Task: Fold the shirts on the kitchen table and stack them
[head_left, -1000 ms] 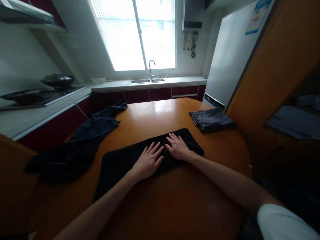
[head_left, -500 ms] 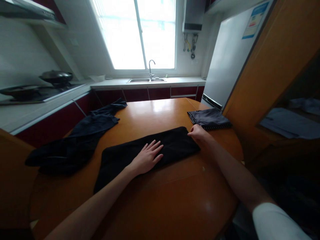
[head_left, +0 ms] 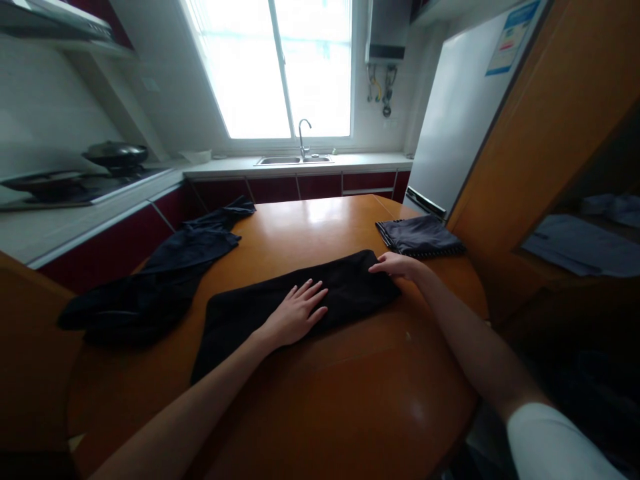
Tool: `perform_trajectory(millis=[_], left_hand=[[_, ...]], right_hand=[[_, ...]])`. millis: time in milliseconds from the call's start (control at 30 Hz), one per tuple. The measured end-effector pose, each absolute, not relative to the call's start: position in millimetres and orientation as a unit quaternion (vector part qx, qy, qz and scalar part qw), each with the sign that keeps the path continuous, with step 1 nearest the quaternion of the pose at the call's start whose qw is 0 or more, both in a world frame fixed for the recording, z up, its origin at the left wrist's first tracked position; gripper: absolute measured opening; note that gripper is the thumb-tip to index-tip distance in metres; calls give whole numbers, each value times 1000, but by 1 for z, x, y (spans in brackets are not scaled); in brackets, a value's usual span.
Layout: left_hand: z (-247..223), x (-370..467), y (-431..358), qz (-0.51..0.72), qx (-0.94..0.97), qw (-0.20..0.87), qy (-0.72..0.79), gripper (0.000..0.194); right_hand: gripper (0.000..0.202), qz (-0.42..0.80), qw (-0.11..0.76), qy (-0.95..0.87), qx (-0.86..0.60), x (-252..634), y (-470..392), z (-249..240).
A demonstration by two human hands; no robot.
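A folded black garment (head_left: 345,287) lies in a long strip across the wooden table (head_left: 320,227). My left hand (head_left: 297,310) rests flat on its middle, palm down with the fingers spread. At the garment's right end is my right hand (head_left: 395,265), its fingers stretched out over the edge and touching the cloth. Beyond that hand sits a folded dark grey garment (head_left: 420,235) with a black-and-white patterned edge. A crumpled dark blue garment (head_left: 185,250) is spread along the table's left side, with darker cloth at its near end.
A counter with a sink (head_left: 280,161) and faucet (head_left: 302,137) runs under the window. Pots (head_left: 116,155) stand on the stove at left. The fridge (head_left: 450,127) rises behind the table at right, beside a wooden cabinet (head_left: 545,113) with folded cloth on a shelf.
My right hand has loosened from a pinch at the garment's right edge and moved slightly left onto the cloth, fingers now extended. My left hand stays in place.
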State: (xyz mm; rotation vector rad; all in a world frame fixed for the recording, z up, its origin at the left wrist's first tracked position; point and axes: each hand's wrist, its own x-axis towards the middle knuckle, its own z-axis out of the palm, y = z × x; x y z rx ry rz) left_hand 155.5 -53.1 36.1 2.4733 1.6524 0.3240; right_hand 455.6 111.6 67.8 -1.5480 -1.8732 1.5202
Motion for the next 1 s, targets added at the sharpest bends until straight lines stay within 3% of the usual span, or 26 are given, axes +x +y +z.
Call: perform_trajectory(millis=[100,167,300,400,467,667,800,1000], left_hand=[[38,158,-53,142,818,96,548,54],[39,162,-52,210,801,132,545,52],[40,174,-46,421,684,301,514,62],[39,179,-44,498,593,402,488,72],[39,179,-43,511,575,393,503,72],[37,175,-36,489,574,388,530,48],[41,176,-37,495,552,386,550,52],[61,185,-45,506,502,423,559,71]], right_hand=[[26,582,188,-627,-483,451,102,79],[34,616,235,-605,-445,439,92,86],[54,627,302,-607,-384,397,60,83],[64,588,307,-670,-334,360,30,64],[62,563,301,-714,-287,342,13,50],[29,544,334,-741,-210,333,4,39],[28,536,396,-690,-283,345,17,48],[21,365,542,-669,-355,363,23,73]])
